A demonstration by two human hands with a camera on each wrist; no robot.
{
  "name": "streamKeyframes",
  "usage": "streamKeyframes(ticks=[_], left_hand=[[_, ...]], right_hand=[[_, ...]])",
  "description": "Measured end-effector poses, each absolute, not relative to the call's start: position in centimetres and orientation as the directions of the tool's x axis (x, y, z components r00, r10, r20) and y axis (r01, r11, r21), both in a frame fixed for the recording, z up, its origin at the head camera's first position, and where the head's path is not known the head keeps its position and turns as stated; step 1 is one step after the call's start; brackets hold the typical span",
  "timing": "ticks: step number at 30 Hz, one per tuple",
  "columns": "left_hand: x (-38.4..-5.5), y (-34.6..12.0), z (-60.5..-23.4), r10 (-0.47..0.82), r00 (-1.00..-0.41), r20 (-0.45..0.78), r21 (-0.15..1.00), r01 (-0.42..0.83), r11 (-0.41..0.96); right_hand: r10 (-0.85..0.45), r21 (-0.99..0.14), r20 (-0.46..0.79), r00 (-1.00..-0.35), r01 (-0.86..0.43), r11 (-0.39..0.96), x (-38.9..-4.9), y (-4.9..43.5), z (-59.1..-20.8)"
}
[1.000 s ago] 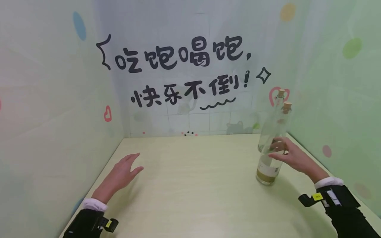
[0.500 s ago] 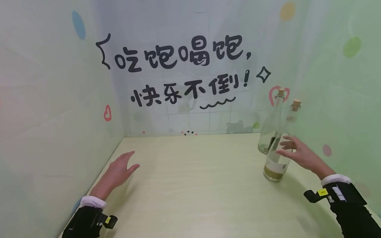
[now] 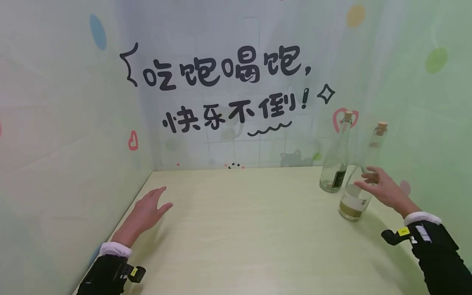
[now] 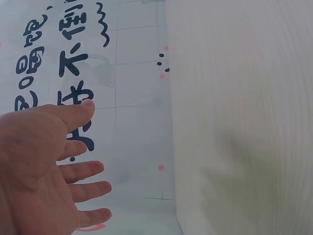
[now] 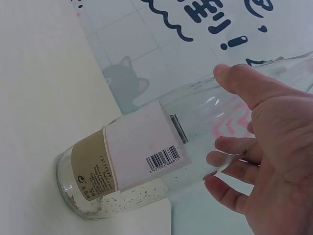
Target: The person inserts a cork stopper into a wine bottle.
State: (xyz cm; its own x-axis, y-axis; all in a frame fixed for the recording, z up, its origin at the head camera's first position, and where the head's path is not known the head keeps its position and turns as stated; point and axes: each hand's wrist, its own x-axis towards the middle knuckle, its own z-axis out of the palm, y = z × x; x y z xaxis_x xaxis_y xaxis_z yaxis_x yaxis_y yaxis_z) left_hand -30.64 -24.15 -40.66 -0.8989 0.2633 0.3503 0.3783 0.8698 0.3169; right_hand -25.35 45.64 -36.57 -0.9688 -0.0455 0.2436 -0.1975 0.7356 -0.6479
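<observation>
My right hand [image 3: 387,189] grips a clear glass bottle [image 3: 353,201] round its body, thumb on one side and fingers on the other. The bottle is corked, leans right in the head view, and its base is low over the table. In the right wrist view its white and tan label [image 5: 142,147] shows a barcode. Just behind and to the left stands a second corked glass bottle [image 3: 330,174] with a dark label. My left hand [image 3: 141,213] is held over the left of the table, fingers extended, thumb apart, holding nothing.
The pale table [image 3: 236,229] ends at a back wall [image 3: 221,151] with black lettering. A light wall [image 3: 66,164] borders the left side, a green wall [image 3: 439,143] the right, close to my right hand.
My right hand has carried the gripped bottle to the right and slightly back, revealing more of the second bottle. My left hand has shifted slightly left.
</observation>
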Motion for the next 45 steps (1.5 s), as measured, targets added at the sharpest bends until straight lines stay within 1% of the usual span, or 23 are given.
streamKeyframes(ticks=[8, 21, 35, 45], left_hand=[[-30.9, -24.3, -40.5, 0.266, -0.903, 0.338, 0.320, 0.376, 0.869], [-31.4, -24.5, -40.3, 0.258, -0.912, 0.320, 0.322, 0.361, 0.875], [-32.4, -25.0, -39.7, 0.277, -0.910, 0.307, 0.314, 0.372, 0.874], [-32.3, -25.5, -39.2, 0.284, -0.915, 0.285, 0.321, 0.371, 0.871]], right_hand=[[-0.019, -0.661, 0.207, -0.978, -0.155, 0.734, -25.5, 46.1, -36.5], [0.013, -0.637, 0.177, -0.984, -0.105, 0.764, -26.0, 46.4, -36.3], [0.081, -0.544, 0.193, -0.978, -0.038, 0.838, -26.1, 46.7, -35.9], [0.119, -0.523, 0.169, -0.978, 0.013, 0.852, -26.0, 46.1, -35.3]])
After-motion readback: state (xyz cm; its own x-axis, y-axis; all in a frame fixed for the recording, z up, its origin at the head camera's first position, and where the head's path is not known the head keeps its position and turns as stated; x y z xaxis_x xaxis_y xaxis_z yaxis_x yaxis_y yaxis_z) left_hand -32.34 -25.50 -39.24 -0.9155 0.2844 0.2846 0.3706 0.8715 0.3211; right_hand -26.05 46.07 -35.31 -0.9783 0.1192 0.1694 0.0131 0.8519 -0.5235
